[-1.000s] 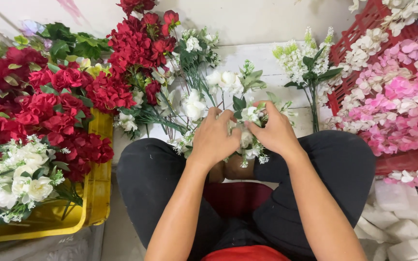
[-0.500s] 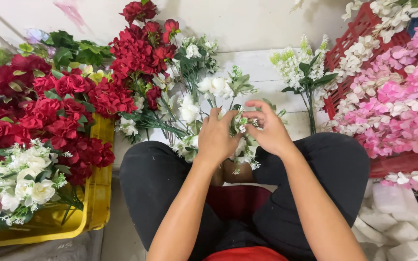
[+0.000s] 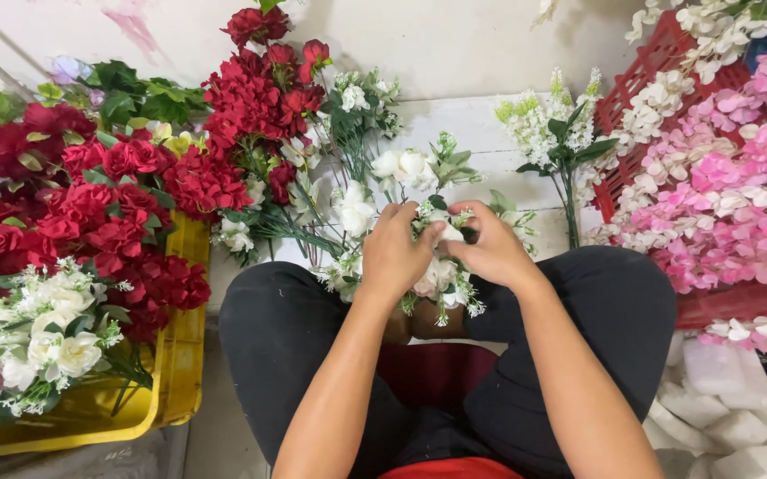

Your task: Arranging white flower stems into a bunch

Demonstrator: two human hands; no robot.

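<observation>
This looks like a florist's workroom or an artificial-flower workshop, with the work done seated low on the floor. Stock lies heaped all round: red roses (image 3: 91, 204) and white blooms (image 3: 38, 341) piled in a yellow plastic crate (image 3: 171, 390) on one side, pink and white blossom sprays (image 3: 729, 195) filling a red crate (image 3: 658, 62) on the other. More stems lean against a pale, paint-smudged wall (image 3: 454, 35). Chunks of white foam (image 3: 729, 408) lie in a heap beside the person's knee. No counter or display shelf is in view.
</observation>
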